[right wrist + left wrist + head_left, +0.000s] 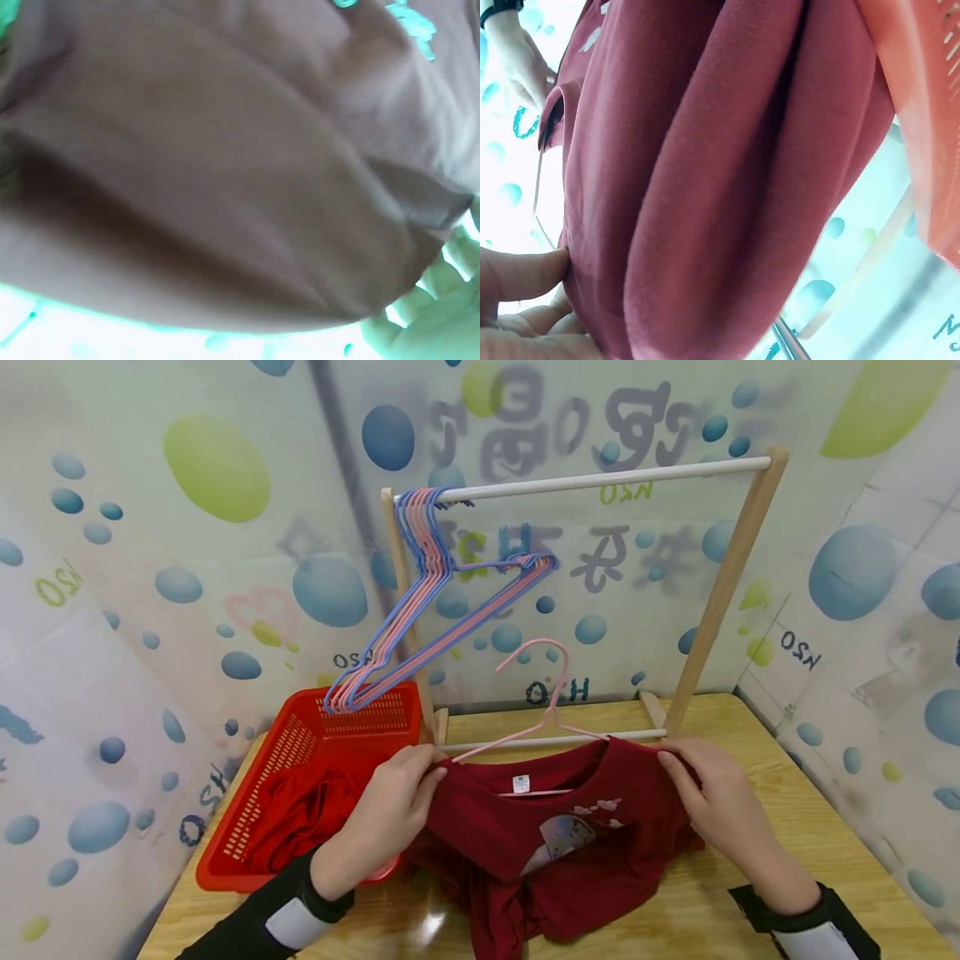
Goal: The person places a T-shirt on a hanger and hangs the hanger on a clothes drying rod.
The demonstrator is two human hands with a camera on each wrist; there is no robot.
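A dark red shirt (480, 827) with a pale print on its chest hangs between both hands, a pink hanger (557, 693) inside its neck. The hanger's hook sticks up above the collar. My left hand (397, 806) pinches the shirt's shoulder on the left, thumb in front; in the left wrist view the thumb (525, 276) presses the cloth edge. On the opposite shoulder, my right hand (723, 802) grips the fabric between thumb and fingers. The right wrist view is mostly filled by the shirt (225, 165), with the fingers (450, 281) at its edge.
A wooden rack with a white top rail (600, 485) stands behind the shirt. Several blue and pink hangers (420, 602) hang at its left end. To the left, a red basket (225, 835) holds bunched red cloth (307, 810). All stand on a wood-grain table (810, 852).
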